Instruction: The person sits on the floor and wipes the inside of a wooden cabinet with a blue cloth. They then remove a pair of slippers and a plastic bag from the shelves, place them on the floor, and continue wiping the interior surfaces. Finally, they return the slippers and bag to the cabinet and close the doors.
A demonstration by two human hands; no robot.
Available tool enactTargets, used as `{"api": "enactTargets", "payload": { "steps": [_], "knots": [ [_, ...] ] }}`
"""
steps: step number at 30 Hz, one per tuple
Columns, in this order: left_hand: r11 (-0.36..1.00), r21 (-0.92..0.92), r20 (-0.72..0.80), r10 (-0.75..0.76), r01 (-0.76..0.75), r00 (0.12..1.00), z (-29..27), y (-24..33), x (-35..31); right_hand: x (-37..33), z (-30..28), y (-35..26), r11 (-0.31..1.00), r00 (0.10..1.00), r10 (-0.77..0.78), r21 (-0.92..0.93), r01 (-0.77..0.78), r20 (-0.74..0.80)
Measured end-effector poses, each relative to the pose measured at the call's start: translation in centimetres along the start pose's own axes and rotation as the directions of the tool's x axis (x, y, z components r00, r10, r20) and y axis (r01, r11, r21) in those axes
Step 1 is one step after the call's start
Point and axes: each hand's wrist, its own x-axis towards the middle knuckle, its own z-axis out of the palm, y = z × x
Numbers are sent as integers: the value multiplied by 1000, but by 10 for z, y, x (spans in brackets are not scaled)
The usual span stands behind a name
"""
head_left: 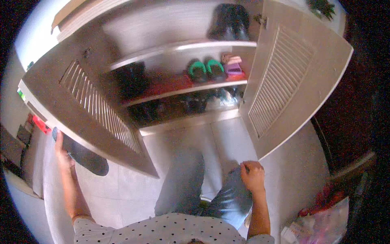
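Out at the left, my left hand (63, 152) is closed round the edge of a flat, dark grey, sole-shaped piece (92, 160), like a slipper or an insole. Part of it lies behind my fingers and the left cabinet door (93, 101). My right hand (252, 175) rests curled by my right knee, near the lower corner of the right louvred door (284, 77). Something small and dark shows at its fingers, too blurred to name. Between the doors stands a shoe cabinet, where black shoes with green trim (206, 70) sit on the middle shelf (170, 83).
Black footwear (230, 22) stands on the top shelf, and a purple-and-pink item (233, 67) sits beside the green-trimmed shoes. Dark shoes (191, 101) fill the bottom level. A plastic bag (325, 221) lies at lower right. Both doors swing out toward me over the tiled floor (130, 191).
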Motion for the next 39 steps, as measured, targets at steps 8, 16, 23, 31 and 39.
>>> {"api": "enactTargets", "payload": {
  "steps": [8, 16, 23, 31, 39],
  "knots": [
    [964, 84, 374, 205, -253, 904, 164, -17, 6, -27, -10, -17, 999, 998, 6, -38, -8, -66],
    [905, 220, 359, 271, -363, 893, 288, -79, 104, -13, -7, 3, 999, 992, -6, 36, 10, -129],
    [938, 167, 406, 214, -303, 888, 293, -86, 113, -6, -9, 19, 994, 992, 31, 106, -17, -126],
    [981, 42, 518, 141, -190, 844, 223, -51, 58, -1, -16, 20, 994, 994, 59, 101, -49, -96],
    [976, 62, 344, 175, -208, 922, 125, -24, 21, 0, -16, 22, 990, 995, 55, 137, -44, -78]
  ]
}}
